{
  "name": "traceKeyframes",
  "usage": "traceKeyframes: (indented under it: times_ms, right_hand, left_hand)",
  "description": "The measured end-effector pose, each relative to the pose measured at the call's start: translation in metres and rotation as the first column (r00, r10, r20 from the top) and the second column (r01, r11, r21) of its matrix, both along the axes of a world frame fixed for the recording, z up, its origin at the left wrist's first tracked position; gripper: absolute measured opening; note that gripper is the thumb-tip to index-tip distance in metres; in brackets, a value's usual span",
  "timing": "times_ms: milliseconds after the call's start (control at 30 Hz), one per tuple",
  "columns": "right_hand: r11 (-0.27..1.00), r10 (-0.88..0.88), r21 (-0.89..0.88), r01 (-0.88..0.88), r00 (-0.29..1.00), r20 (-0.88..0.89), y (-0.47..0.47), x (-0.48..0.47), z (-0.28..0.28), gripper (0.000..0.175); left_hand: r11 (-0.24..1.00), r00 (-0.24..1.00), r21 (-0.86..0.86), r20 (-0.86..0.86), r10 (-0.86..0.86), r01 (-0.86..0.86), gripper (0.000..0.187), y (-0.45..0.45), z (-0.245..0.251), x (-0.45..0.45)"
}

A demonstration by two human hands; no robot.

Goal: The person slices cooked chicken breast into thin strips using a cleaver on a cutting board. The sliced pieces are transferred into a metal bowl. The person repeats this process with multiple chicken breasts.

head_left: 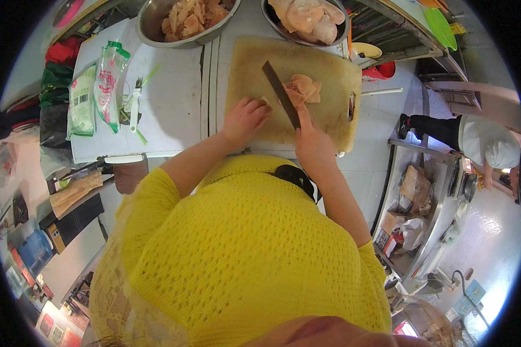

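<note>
A kitchen knife (281,94) with a dark blade stands edge-down over the plastic cutting board (252,56), its handle inside my right hand (314,145). Just right of the blade lies a small pile of thin raw chicken slices (306,86). My left hand (246,119) rests on the board's left part, fingers curled over a small piece of raw chicken (266,101). Most of that piece is hidden under the fingers. Beyond the board are a steel bowl of cut chicken (191,19) and another metal bowl holding larger chicken pieces (310,21).
On the white surface (169,99) to the left lie two plastic packages (110,82) (82,102), a white-handled peeler (135,106) and green scraps. A red container (380,70) sits beyond the board's right side. Another person (482,136) is at far right, near a metal shelf unit (417,208).
</note>
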State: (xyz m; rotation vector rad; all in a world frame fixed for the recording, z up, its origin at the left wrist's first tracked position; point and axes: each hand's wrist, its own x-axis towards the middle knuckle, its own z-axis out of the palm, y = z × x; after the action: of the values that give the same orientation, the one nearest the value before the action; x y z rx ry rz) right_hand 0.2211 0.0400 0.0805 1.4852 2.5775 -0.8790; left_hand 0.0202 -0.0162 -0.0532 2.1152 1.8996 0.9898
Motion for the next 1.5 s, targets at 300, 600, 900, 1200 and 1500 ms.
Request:
traceKeyframes:
  times_ms: [300, 600, 900, 1200, 1500]
  right_hand:
    - [0.975, 0.220, -0.060, -0.214, 0.969, 0.114, 0.000, -0.007, -0.005, 0.049]
    - [0.995, 0.086, -0.050, -0.090, 0.993, -0.076, 0.022, -0.026, -0.047, 0.029]
    - [0.984, 0.178, -0.051, -0.172, 0.974, 0.139, 0.004, -0.008, -0.011, 0.037]
    - [0.991, 0.128, -0.039, -0.130, 0.990, -0.055, 0.020, -0.033, -0.052, 0.041]
    - [0.979, 0.189, -0.101, -0.178, 0.976, 0.108, 0.017, -0.012, -0.016, 0.036]
  left_hand:
    - [1.000, 0.999, -0.015, -0.039, -0.024, 0.023, 0.028, -0.001, 0.001, -0.002]
    - [0.996, 0.997, -0.071, -0.062, -0.051, 0.047, 0.032, -0.004, -0.004, -0.006]
    - [0.998, 0.994, -0.037, -0.101, -0.046, 0.042, 0.037, -0.010, -0.006, -0.001]
    - [0.997, 0.994, -0.059, -0.086, -0.063, 0.058, 0.036, -0.012, -0.004, -0.006]
    - [0.998, 0.997, -0.004, -0.059, -0.059, 0.059, 0.036, -0.011, -0.007, -0.004]
